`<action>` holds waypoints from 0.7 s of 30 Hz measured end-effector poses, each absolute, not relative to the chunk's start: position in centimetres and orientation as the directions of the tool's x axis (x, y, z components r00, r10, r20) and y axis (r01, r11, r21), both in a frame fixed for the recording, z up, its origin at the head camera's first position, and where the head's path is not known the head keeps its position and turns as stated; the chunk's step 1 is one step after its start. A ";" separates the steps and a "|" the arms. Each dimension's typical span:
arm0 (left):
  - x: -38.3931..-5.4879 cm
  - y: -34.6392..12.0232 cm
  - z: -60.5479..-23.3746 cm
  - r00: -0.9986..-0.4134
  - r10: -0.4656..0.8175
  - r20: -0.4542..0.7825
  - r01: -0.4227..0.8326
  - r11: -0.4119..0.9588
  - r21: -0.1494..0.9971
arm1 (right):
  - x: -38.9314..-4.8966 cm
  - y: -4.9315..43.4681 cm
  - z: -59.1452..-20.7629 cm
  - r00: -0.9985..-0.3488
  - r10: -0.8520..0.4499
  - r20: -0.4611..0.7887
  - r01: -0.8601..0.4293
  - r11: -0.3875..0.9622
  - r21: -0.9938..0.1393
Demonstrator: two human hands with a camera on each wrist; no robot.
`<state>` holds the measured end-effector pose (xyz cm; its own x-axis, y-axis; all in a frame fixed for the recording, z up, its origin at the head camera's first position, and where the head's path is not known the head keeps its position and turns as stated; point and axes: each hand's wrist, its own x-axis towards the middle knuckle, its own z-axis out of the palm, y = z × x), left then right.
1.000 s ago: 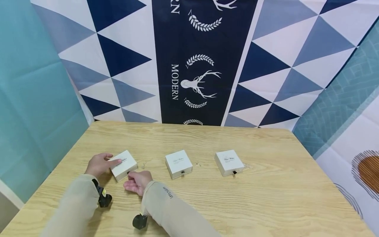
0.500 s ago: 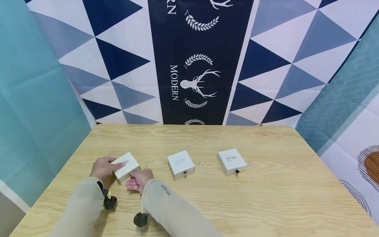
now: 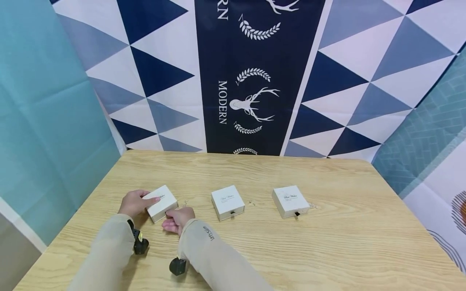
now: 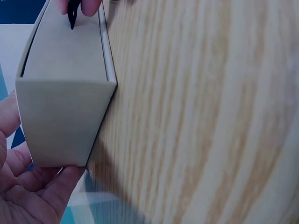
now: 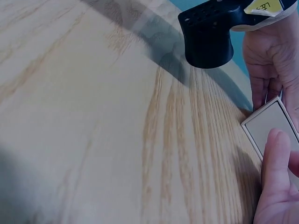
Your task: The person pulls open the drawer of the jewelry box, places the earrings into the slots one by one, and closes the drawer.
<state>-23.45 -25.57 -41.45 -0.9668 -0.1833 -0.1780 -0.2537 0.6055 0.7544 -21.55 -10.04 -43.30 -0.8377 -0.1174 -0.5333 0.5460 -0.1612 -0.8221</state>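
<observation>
Your left hand (image 3: 134, 203) gripped the box (image 3: 162, 206), your right hand (image 3: 183, 218) its front tab (image 4: 72, 17). Opening seemed in hand, likely needing a pull

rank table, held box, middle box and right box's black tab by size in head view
Table
Held box and middle box: look alike, unranked; the held one is partly covered
Black tab on right box

Right of my right hand (image 3: 181, 218), the middle gift box (image 3: 227, 201) bars a low sideways sweep, though I could pass in front of it over the wooden tabletop (image 3: 309, 250). Left of my pinch, the held gift box (image 3: 161, 208) and my left hand (image 3: 134, 204) block me.
</observation>
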 end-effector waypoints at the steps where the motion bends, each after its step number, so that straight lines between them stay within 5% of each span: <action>1: -23.5 -25.6 -41.4 -0.966 -0.183 -0.181 -0.256 0.606 0.753 | -21.6 -10.1 -43.2 -0.837 -0.115 -0.535 0.547 -0.163 -0.821; 21: -23.4 -25.4 -41.0 -0.970 -0.168 -0.176 -0.243 0.640 0.729 | -20.7 -10.6 -41.5 -0.851 -0.042 -0.524 0.525 -0.139 -0.840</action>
